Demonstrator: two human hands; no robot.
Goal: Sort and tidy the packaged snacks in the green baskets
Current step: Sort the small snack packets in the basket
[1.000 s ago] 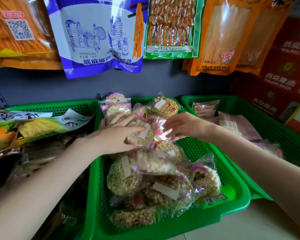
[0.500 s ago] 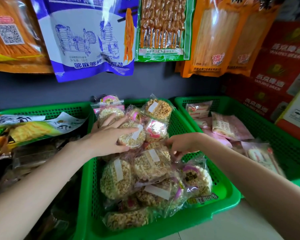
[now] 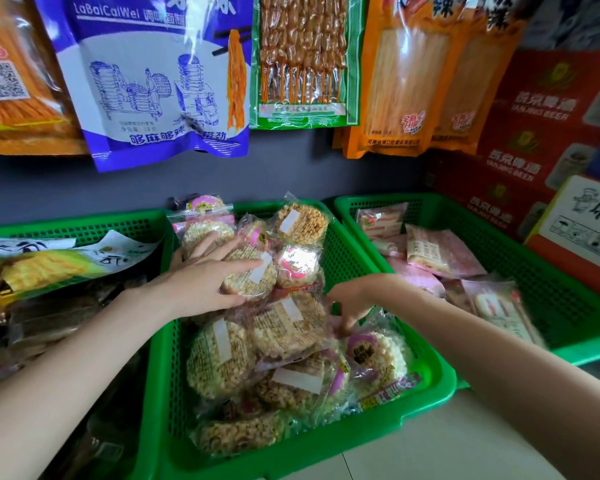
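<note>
Green middle basket holds a heap of wrapped round puffed-rice cakes. Left hand grips one cake pack at the heap's back, thumb under its near edge, fingers spread over the top. Right hand reaches down at the heap's right side, fingertips pinching the wrapper of a pink-labelled cake. Right of the middle basket, a second green basket holds pink packets. Left of it, a third basket with a corn-print bag. Hanging snack bags above.
</note>
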